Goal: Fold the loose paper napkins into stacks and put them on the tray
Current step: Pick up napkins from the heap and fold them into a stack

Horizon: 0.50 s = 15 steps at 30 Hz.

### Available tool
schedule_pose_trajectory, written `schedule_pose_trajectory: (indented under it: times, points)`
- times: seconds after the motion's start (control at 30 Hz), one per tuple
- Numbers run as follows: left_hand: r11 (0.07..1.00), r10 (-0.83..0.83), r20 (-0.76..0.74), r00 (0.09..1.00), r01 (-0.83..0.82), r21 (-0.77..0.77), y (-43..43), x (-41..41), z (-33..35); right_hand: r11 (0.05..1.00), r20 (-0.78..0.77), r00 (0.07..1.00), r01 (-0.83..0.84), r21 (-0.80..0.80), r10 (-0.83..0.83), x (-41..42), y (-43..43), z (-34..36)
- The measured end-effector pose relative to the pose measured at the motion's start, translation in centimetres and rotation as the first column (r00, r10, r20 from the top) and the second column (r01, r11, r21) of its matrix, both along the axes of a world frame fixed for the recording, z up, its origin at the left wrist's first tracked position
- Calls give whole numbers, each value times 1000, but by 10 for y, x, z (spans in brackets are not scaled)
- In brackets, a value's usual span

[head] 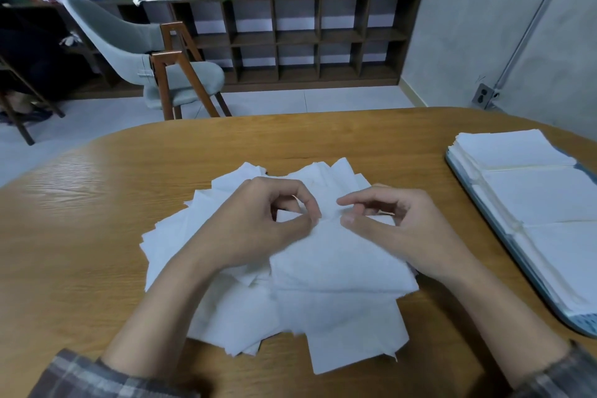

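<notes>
A loose heap of white paper napkins [339,326] lies spread on the wooden table in front of me. Both hands hover over its middle. My left hand [258,223] pinches the far edge of the top napkin [339,265] between thumb and forefinger. My right hand [397,226] pinches the same edge just to the right, its forefinger stretched out toward the left hand. At the right stands a blue-grey tray [478,207] bearing three stacks of folded white napkins [513,149] side by side.
The rounded wooden table [97,236] has bare surface on the left and along its far edge. Beyond it stand a grey chair [155,68] with wooden legs, a dark cubby shelf [297,42] with potted plants, and a grey wall at right.
</notes>
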State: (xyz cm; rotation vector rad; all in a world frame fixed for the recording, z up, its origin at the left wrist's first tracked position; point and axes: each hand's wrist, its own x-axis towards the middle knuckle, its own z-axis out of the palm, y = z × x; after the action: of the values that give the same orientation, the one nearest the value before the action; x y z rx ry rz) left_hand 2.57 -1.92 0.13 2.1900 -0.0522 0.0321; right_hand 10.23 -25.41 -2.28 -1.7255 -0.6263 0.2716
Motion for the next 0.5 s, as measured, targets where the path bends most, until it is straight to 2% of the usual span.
schedule_pose_trajectory:
  times: [0.13,0.27,0.37,0.5]
  points:
    - [997,-43,59,997,47,-66,1,-2,3,996,43,996,-76,-39,78,-2,-4,4]
    - [986,77,195,978,-45,-163,-8,-2,4,998,79,996,-46,48,42,-1,-5,4]
    - [972,143,265,954,-84,-221,-13,-1,4,990,22,999,26,141,-29,-2,-7,6]
    - [954,83,183,980,-25,-298,-19,-3,5,970,-43,990,143,197,-137,-1,-8,7]
